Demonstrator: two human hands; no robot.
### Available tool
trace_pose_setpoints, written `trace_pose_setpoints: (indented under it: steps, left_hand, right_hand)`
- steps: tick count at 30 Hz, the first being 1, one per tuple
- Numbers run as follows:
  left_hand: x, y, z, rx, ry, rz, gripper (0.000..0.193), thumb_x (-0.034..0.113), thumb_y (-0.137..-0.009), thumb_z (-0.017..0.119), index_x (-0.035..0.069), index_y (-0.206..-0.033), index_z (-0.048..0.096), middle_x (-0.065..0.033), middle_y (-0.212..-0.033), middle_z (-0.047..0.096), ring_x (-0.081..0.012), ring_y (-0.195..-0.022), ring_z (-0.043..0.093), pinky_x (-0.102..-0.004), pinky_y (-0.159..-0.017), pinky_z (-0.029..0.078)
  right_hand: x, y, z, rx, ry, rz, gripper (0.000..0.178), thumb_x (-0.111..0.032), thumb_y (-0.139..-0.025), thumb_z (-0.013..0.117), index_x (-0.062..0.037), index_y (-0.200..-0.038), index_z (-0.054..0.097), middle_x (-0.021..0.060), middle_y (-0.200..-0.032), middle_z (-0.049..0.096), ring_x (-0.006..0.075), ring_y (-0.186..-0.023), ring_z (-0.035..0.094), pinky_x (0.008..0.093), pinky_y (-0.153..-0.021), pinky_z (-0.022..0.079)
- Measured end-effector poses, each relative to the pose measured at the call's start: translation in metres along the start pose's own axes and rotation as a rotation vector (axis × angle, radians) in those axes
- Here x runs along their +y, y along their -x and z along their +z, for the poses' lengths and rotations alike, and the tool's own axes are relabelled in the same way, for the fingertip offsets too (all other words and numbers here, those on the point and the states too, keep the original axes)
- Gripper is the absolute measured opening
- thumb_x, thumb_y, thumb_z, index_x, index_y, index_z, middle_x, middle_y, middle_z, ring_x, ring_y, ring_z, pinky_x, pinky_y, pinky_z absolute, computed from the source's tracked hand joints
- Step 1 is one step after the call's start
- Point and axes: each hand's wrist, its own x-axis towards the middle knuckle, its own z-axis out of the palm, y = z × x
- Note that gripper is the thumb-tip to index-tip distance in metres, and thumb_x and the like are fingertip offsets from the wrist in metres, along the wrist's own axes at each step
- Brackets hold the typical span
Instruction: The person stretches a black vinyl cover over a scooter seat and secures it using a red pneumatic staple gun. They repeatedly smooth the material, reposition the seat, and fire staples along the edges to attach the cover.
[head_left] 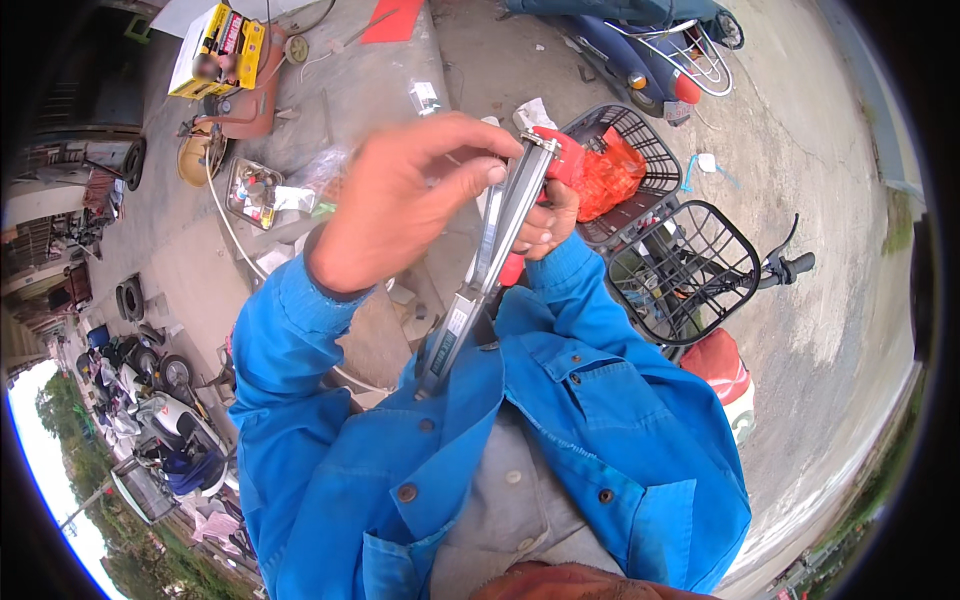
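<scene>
In my right hand [548,222] is a red nail gun [562,155], the fingers wrapped round its handle. Its long silver magazine [500,235] slants down toward my chest, with the sliding cover [446,345] drawn back at the lower end. My left hand [400,190] is at the magazine's upper end, slightly blurred, with thumb and forefinger bent close to the rail. Beneath the thumb a thin metal strip [489,218] lies along the magazine and seems pinched there. The other left fingers are partly hidden behind the hand.
Ahead to the right stands a black basket [655,165] holding a red plastic bag [610,175], with a bicycle's wire basket [725,225] nearer. A parts tray [236,195], hose [222,215] and yellow box [215,55] on a rusty tank [265,100] are left. Parked scooters [175,430] stand farther left.
</scene>
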Motion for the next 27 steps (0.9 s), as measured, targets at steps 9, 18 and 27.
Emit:
trace_pose_setpoints:
  steps: [9,18,27]
  left_hand:
    - [0.005,0.052,-0.009,0.081,-0.048,0.047,0.022,-0.004,-0.097,0.070,0.000,-0.119,0.074,-0.0063,-0.112,0.068,-0.0141,-0.096,0.069,-0.0276,-0.081,0.058]
    - [0.012,0.119,-0.018,0.319,-0.015,0.059,0.041,0.016,-0.094,0.079,0.002,-0.130,0.067,-0.0084,-0.126,0.066,-0.0194,-0.108,0.066,-0.0345,-0.092,0.054]
    - [0.022,0.258,0.040,0.384,-0.102,0.071,0.095,0.077,-0.093,0.064,-0.003,-0.144,0.059,-0.0292,-0.154,0.050,-0.0451,-0.146,0.047,-0.0564,-0.120,0.035]
  right_hand:
    - [0.031,-0.009,-0.011,0.009,0.041,0.108,0.062,-0.053,-0.099,0.068,-0.0062,-0.139,0.059,-0.0097,-0.055,0.046,0.0070,-0.045,0.046,0.0298,-0.048,0.042]
    - [0.071,-0.011,-0.007,-0.035,-0.057,0.104,0.059,-0.052,-0.101,0.066,-0.0035,-0.133,0.063,-0.0108,-0.057,0.041,0.0058,-0.048,0.046,0.0292,-0.054,0.042]
    - [0.105,0.002,-0.019,0.111,-0.449,0.046,0.049,-0.053,-0.106,0.060,-0.0050,-0.109,0.070,-0.0096,-0.056,0.044,0.0062,-0.051,0.046,0.0283,-0.057,0.042]
